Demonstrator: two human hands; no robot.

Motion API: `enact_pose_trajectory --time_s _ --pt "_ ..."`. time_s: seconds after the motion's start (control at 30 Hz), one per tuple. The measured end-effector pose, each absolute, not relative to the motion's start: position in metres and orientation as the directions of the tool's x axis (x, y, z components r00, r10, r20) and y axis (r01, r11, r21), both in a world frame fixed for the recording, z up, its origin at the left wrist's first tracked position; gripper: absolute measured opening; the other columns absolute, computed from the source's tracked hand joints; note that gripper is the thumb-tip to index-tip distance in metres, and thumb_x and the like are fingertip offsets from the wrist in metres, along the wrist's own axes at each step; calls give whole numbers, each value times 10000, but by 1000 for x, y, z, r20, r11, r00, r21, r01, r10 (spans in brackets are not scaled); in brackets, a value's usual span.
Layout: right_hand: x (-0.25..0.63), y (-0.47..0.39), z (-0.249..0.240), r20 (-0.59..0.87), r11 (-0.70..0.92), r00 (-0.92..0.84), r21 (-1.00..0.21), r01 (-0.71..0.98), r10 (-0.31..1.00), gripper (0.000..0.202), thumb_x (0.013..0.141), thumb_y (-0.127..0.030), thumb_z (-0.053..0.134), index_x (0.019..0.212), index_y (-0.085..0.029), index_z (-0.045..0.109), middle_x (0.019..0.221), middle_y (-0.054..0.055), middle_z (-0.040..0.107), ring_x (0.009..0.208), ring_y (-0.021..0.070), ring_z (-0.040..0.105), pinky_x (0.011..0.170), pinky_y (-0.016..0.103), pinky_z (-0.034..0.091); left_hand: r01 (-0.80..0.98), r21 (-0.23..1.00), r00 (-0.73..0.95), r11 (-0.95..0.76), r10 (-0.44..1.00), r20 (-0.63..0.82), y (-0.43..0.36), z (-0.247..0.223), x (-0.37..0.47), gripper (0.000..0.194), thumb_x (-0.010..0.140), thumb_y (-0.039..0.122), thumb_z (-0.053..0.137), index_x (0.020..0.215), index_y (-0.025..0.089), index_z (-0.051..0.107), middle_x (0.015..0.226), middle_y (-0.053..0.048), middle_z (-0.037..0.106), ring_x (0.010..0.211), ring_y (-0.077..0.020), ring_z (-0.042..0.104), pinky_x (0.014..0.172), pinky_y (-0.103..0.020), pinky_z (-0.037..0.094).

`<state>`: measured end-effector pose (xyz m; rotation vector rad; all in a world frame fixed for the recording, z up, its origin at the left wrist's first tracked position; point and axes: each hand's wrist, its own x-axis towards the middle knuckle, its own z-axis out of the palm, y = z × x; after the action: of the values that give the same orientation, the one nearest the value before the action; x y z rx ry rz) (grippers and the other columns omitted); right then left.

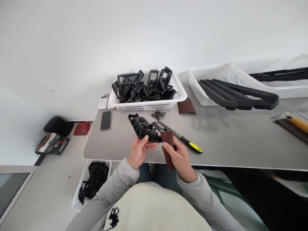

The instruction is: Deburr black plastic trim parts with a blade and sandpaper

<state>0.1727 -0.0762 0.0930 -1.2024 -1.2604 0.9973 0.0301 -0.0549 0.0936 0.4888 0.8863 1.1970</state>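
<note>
My left hand (140, 150) grips a black plastic trim part (144, 127) by its near edge, thumb on top, its underside with clips and posts facing me. In my right hand (179, 158) is a folded piece of brown sandpaper (168, 150), pinched between thumb and fingers. The sandpaper's upper end is close against the part's right end; whether they touch I cannot tell. Just beyond my right hand a file (191, 144) with a yellow and black handle lies on the table. A caliper-like metal tool (157, 127) is partly hidden behind the part.
A white basket (146, 106) of black parts stands at the back, beside another sandpaper sheet (186, 106). A phone (106, 121) lies left. Long black parts (231, 94) jut from a basket at right. A floor bin (78, 195) holds more parts.
</note>
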Motion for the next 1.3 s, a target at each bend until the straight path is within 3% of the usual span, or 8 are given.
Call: enact_pose_trajectory --time_s 0.13,0.37,0.63,0.83,1.1,1.3 --pt "178 -76 96 348 296 93 -887 354 933 217 828 -314 577 967 -206 704 1062 103 605 1021 255 578 834 384 489 -565 783 54 259 959 -278 -57 93 34 515 633 477 804 995 185 582 894 -62 754 737 -223 736 692 -305 567" --pt "168 -82 99 398 410 -149 -725 553 905 323 849 -245 537 1132 -225 692 1097 107 588 665 151 597 626 324 519 -519 842 -36 144 981 -189 -63 86 38 470 659 529 764 930 173 622 881 -65 748 825 -237 725 795 -378 568" --pt "166 -82 100 437 404 -100 -689 603 894 300 841 -227 528 1087 -210 700 996 85 600 652 149 595 621 309 522 -528 835 -38 155 978 -205 -62 85 35 460 667 518 763 941 180 616 867 -60 742 881 -265 719 826 -412 560" --pt "169 -84 100 382 358 -102 -693 625 918 293 833 -214 517 1057 -214 707 972 80 598 619 142 574 586 299 484 -531 831 -47 163 974 -221 -63 87 36 473 659 526 764 936 182 596 815 -48 746 758 -230 727 739 -365 573" --pt "172 -81 102 267 259 6 -939 228 964 133 807 -290 580 863 -215 675 902 54 608 840 208 578 739 333 493 -547 806 -36 224 957 -289 -58 94 34 463 582 428 837 882 158 610 731 -43 737 618 -187 706 624 -274 528" --pt "166 -85 94 7 17 65 -987 -158 998 212 825 -423 586 807 -212 602 618 -14 558 539 141 492 509 277 415 -612 757 -25 229 951 -308 -57 92 35 323 630 326 766 851 171 589 639 1 695 483 -135 626 536 -256 483"
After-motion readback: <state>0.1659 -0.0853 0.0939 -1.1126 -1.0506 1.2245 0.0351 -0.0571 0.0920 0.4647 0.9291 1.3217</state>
